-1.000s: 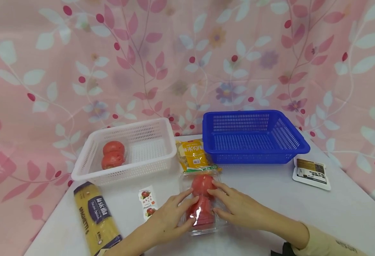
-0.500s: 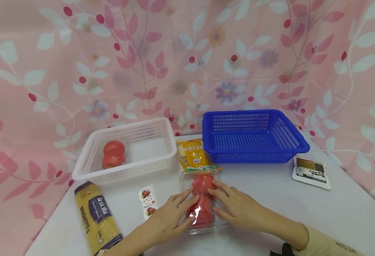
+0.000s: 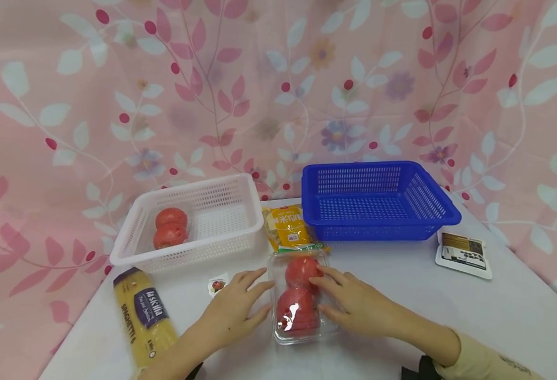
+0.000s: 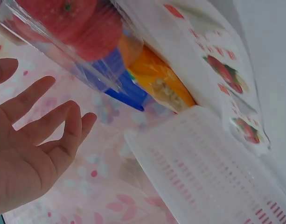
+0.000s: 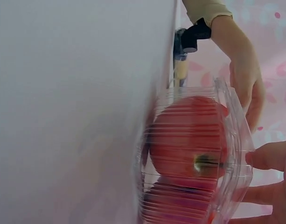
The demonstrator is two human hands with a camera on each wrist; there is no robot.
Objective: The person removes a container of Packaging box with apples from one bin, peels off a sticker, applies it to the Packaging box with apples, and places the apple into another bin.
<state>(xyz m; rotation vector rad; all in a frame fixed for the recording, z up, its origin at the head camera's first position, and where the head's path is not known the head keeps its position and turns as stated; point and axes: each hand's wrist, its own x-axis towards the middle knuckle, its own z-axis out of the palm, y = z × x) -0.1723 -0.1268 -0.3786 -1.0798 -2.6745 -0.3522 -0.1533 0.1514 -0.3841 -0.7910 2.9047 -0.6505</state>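
A clear plastic box point(image 3: 290, 340) holding two red tomatoes point(image 3: 297, 311) lies on the table, its lid on. My right hand point(image 3: 359, 306) rests on the box's right side with fingertips on the lid; in the right wrist view the thumb point(image 5: 264, 156) touches the lid's rim. Just left of the box my left hand point(image 3: 233, 309) hovers with fingers spread, holding nothing and apart from the box. Partly hidden behind that hand lies a white label sheet point(image 3: 217, 285) with red fruit pictures, fuller in the left wrist view.
A white basket point(image 3: 226, 240) with another box of tomatoes point(image 3: 170, 235) stands back left. A blue basket point(image 3: 368, 232) stands back right. Between them is a yellow food packet point(image 3: 289, 228). A spaghetti pack point(image 3: 147, 316) lies left, a white-edged packet point(image 3: 463, 256) right.
My left hand has come off the lid and shifted left, now covering part of the label sheet. The right hand and the box have stayed nearly where they were.
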